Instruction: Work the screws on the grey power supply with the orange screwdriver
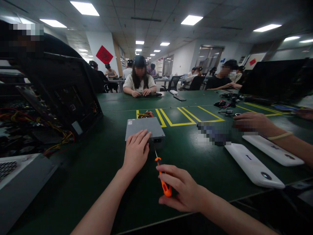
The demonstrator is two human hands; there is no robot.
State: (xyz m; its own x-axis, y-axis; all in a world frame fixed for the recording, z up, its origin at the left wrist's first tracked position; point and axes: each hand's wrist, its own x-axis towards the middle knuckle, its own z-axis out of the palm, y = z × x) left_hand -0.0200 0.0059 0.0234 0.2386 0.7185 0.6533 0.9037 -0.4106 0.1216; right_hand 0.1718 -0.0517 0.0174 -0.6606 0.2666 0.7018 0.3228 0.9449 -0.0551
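Observation:
A grey metal computer power supply (145, 125) lies on the green table, its power socket facing me and a bundle of coloured cables at its far side. My left hand (137, 148) holds it, fingers stretched over the top and thumb down by the front face. In my right hand (182, 186) is a screwdriver (164, 182) with an orange and black handle, gripped between thumb and fingers. Its thin shaft points away from me and reaches the front face of the power supply near the socket; the exact contact of the tip is too small to tell.
An open black computer case (70, 85) with loose wires stands left, a grey metal box (22, 182) nearer. Right lie two white power-bank-like devices (254, 164), dark cables (225, 103) and another person's hand (254, 124). Yellow tape (181, 124) marks the table. Someone sits opposite.

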